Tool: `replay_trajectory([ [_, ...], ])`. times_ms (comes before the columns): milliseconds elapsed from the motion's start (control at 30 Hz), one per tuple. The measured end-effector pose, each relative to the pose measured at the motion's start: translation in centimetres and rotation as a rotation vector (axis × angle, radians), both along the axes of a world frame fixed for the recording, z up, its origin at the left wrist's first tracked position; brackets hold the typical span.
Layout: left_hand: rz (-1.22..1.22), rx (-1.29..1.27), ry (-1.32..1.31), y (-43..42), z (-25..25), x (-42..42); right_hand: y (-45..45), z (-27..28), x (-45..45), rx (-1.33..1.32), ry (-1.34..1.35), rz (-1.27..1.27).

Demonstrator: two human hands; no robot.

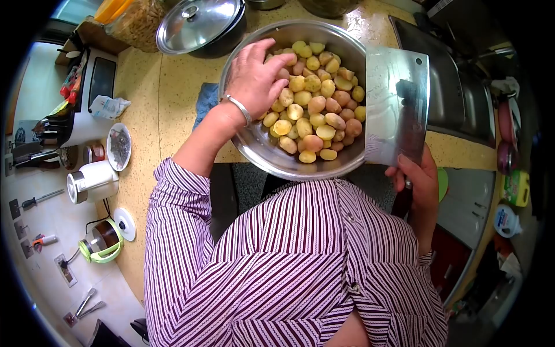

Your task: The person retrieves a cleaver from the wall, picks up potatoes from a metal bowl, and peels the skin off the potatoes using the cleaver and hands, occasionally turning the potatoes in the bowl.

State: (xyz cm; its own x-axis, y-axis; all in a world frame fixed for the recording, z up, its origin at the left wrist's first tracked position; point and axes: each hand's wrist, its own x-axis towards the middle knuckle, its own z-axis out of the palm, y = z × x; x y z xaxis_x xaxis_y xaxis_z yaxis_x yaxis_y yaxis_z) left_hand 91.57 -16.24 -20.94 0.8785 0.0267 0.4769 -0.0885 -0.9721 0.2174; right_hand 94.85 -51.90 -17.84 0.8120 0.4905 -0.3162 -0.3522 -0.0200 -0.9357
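A wide steel bowl (254, 151) holds many small potatoes (312, 107), some yellow-fleshed and cut, others with reddish skin. Over the bowl's left side is my left hand (254, 78), a silver bangle at its wrist; its fingers are apart, close to or touching the potatoes. I cannot see anything held in it. My right hand (421, 176) is closed around the dark handle of a cleaver (396, 107). The cleaver's broad blade stands upright at the bowl's right rim and covers part of it.
A lidded pot (199, 26) stands behind the bowl at the left, near a jar (139, 26) with a yellow lid. The sink (433, 75) lies to the right. A blue cloth (207, 104) is by the bowl, and a glass kettle (103, 240) stands far left.
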Motion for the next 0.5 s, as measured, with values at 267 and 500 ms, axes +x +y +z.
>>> replay_trajectory([
  [267,-0.475,-0.012,0.600,-2.4,-2.0,-1.9,-0.2,0.5,-1.1,-0.055,-0.007,0.000],
  [500,-0.532,0.041,0.821,-3.2,-1.8,-1.8,0.2,0.7,-1.3,-0.041,0.008,-0.036],
])
